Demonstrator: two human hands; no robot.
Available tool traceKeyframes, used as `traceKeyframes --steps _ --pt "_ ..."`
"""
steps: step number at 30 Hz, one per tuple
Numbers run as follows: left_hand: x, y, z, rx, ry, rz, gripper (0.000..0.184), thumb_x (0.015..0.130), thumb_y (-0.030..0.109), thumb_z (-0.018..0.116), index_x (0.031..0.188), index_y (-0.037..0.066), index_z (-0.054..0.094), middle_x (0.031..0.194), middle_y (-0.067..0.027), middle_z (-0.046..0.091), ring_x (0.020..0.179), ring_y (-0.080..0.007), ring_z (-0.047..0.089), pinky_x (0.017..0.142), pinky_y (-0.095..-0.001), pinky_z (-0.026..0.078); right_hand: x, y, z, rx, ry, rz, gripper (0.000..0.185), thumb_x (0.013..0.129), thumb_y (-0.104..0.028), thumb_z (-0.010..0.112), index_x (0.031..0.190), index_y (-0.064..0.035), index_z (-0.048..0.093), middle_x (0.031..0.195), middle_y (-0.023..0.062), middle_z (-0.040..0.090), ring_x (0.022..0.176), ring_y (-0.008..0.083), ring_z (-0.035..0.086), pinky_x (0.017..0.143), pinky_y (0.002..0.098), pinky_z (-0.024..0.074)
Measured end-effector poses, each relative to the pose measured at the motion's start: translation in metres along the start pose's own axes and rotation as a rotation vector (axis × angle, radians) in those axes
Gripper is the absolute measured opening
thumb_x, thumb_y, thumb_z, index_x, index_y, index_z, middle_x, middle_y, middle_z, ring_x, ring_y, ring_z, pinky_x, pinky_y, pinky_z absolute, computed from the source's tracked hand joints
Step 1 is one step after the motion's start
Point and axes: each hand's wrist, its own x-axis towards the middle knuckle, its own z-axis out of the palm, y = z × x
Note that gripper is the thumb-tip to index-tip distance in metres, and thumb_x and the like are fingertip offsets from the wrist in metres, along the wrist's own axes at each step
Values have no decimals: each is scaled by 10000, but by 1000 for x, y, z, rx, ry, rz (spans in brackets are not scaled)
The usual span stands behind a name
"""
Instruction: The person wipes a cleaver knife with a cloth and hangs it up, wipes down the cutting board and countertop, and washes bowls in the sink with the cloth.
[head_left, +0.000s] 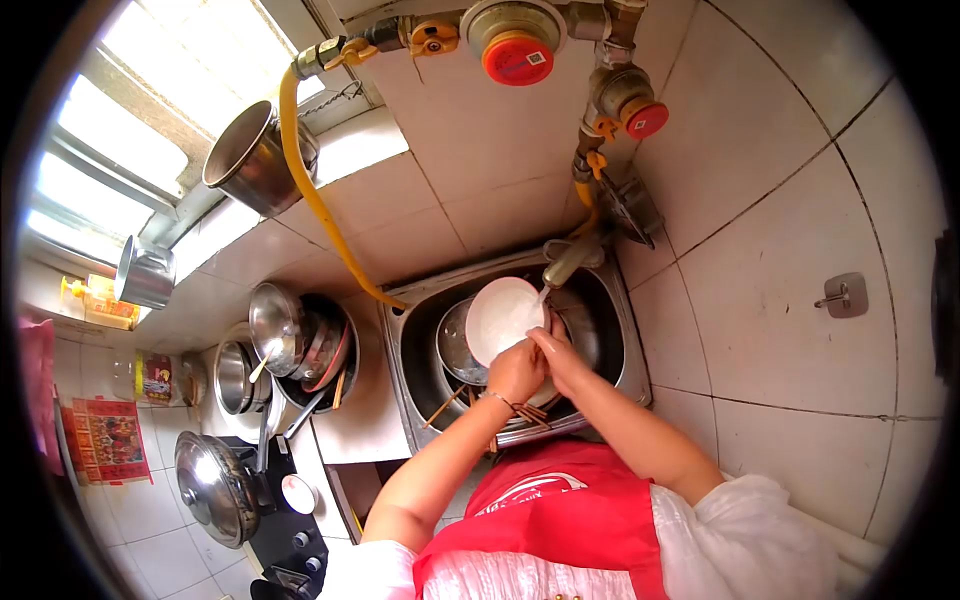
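A white bowl with a pink rim (497,318) is tilted over the sink under a running tap (570,262). Water falls at its right edge. My left hand (517,371) is closed at the bowl's lower edge. Pressed against it, my right hand (560,358) grips the lower right rim, with some fingers hidden. Below the bowl a metal basin (455,345) stands in the sink (412,375). Several chopsticks (445,408) lie near the sink's front, partly hidden by my left wrist.
Stacked pots and pans (277,325) crowd the counter on the left. Beyond them a lidded pan (212,490) rests on the stove, beside a small white bowl (299,493). A yellow hose (300,170) runs down behind the sink. A tiled wall (770,330) closes off the right side.
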Motion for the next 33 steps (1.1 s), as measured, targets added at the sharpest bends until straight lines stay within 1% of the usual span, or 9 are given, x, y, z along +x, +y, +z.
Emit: traceKeyframes --steps 3,5,9,13,19,23,25,30,33 --pt "-4 6 4 -133 48 -152 207 842 183 542 994 54 597 934 -189 636 837 -404 598 688 -457 475 -3 7 1 64 70 -28 758 790 -260 626 1420 -76 248 1301 146 440 1190 254 446 975 344 379" --pt "-14 -10 -3 -274 0 198 238 835 160 560 1046 58 598 1030 -195 622 886 -388 596 752 -450 473 3 6 -17 148 -35 80 680 827 -269 575 1416 -140 260 1272 132 460 1112 242 521 768 377 527" --pt "-2 -78 -52 730 -115 621 412 819 146 510 1220 54 541 1290 -92 525 1232 -238 435 1069 -450 246 -19 -36 -24 -119 -190 206 653 812 -302 555 1388 -181 270 1286 119 436 1120 270 522 722 437 565" --pt "15 -83 -75 956 26 784 433 824 153 481 1244 65 540 1343 -40 490 1323 -179 353 1135 -458 176 -22 -49 -24 -61 -274 383 638 810 -308 567 1369 -188 285 1279 115 431 1089 305 523 753 517 532" --pt "-9 -53 -48 694 -289 382 367 761 123 561 1121 124 633 1227 -50 578 1207 -193 490 1053 -481 317 -27 -18 -11 127 -83 90 659 802 -238 605 1371 -160 282 1258 114 441 1090 287 526 694 431 570" --pt "-21 -61 18 -72 43 172 298 771 81 572 1059 132 630 1129 -104 614 1113 -265 551 941 -477 398 -29 -25 2 93 41 75 681 732 -81 531 1365 -123 285 1253 134 446 1093 290 524 697 420 583" --pt "-18 -53 -8 135 -89 180 327 773 79 564 1093 120 618 1168 -115 591 1159 -281 516 965 -481 382 -27 -25 0 61 72 82 684 713 -46 496 1363 -102 288 1258 146 446 1132 294 499 760 406 566" --pt "-1 -87 -15 236 343 27 464 782 112 603 1231 71 497 1327 -237 439 1187 -395 466 966 -462 411 -20 -28 -9 -50 156 -122 761 666 0 441 1394 -85 237 1283 153 413 1157 312 480 806 432 550" --pt "10 -102 13 174 -106 -265 679 794 237 665 1377 128 335 1380 -255 364 1169 -439 459 960 -461 422 -12 -17 -21 -110 196 -165 765 659 24 414 1396 -76 237 1285 153 415 1166 309 471 831 424 532"
